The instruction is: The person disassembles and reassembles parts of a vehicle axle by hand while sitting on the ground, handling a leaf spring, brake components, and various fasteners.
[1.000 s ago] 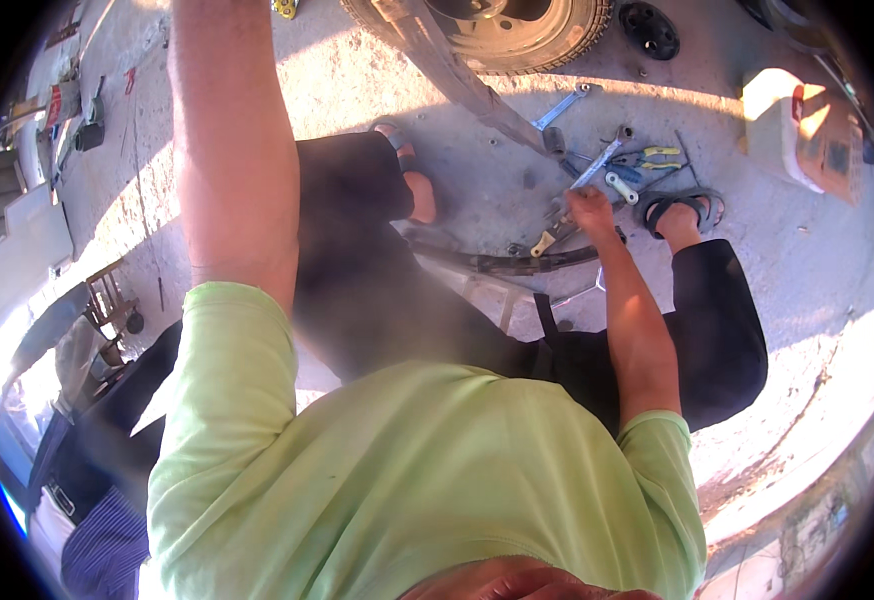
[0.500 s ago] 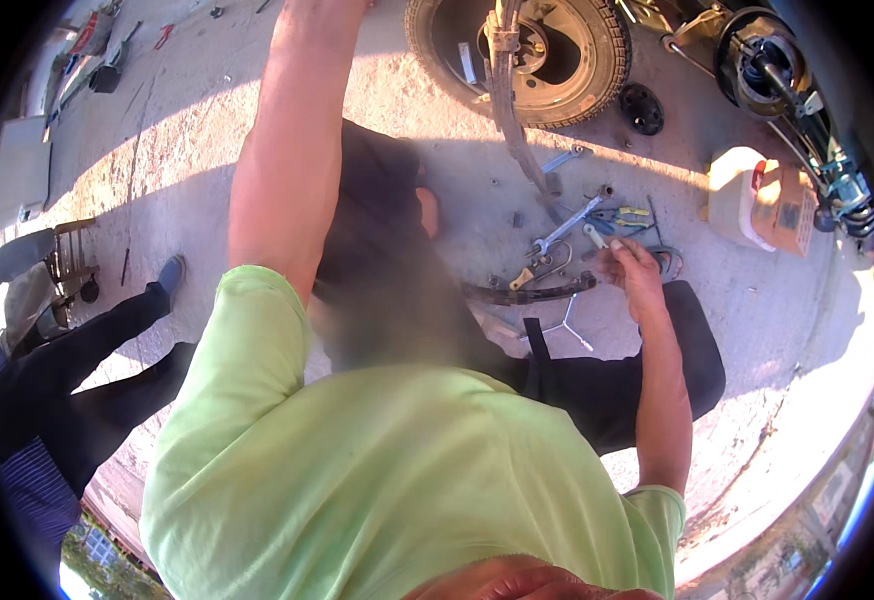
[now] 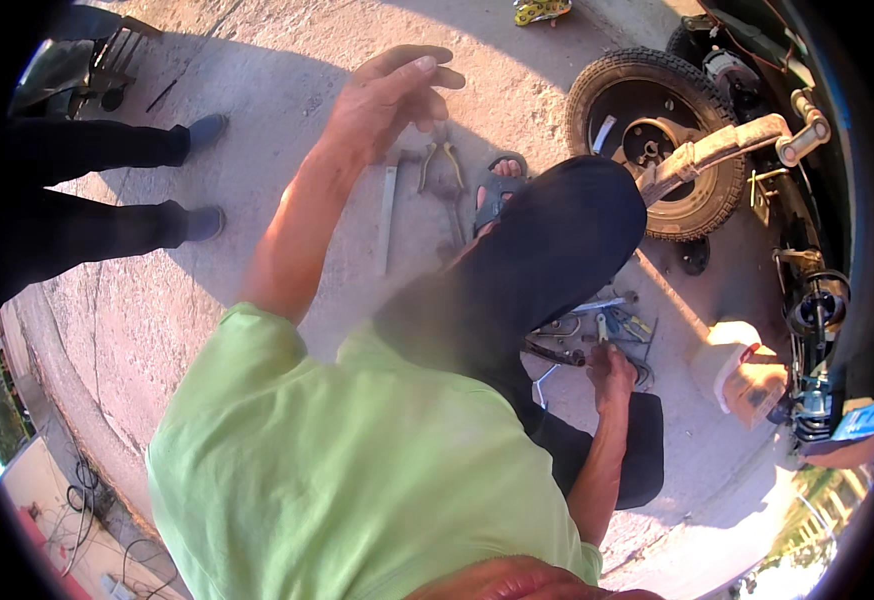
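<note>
Over the floor at upper left, my left hand [image 3: 382, 100] is open with its fingers apart and nothing in it. Below its fingertips lie yellow-handled pliers [image 3: 423, 172] and a long, flat metal bar [image 3: 388, 220]. My right hand [image 3: 612, 375] is closed around a wrench [image 3: 602, 326], whose pale rounded end sticks out past the fingers; the rest is hidden in the grip. Beside that hand are other pliers [image 3: 637, 325], a spanner [image 3: 602, 304] and a dark curved bar [image 3: 554, 353] on the ground.
A tyred wheel [image 3: 579, 110] lies at upper right, with a leaf spring [image 3: 712, 150] reaching over it. A cut pale container [image 3: 722, 365] stands to the right, near vehicle parts [image 3: 817, 310]. Another person's legs [image 3: 107, 225] are at left. My bent knee [image 3: 607, 200] rises in the middle.
My view has swung leftward, so the wheel and tools appear farther right. My left hand has come into view, with the pliers below it. My right hand still grips the wrench.
</note>
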